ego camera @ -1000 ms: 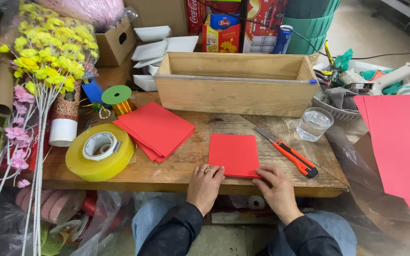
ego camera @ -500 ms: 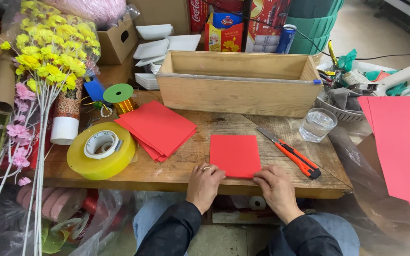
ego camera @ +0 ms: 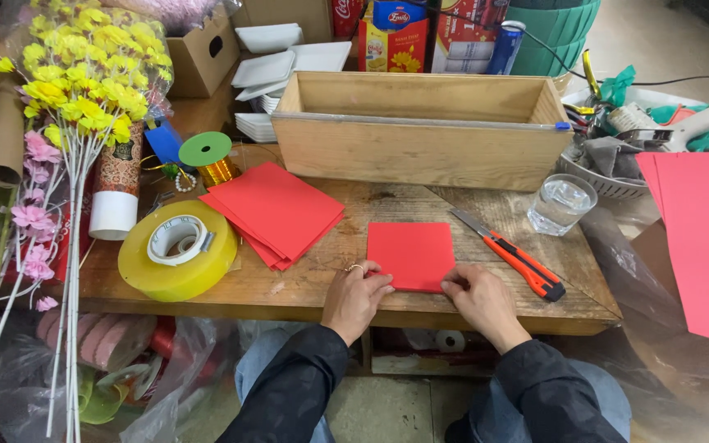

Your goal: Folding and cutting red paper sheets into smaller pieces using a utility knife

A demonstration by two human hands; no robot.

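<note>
Paper square (ego camera: 410, 254) between stack (ego camera: 275, 212), knife (ego camera: 512, 256)
</note>
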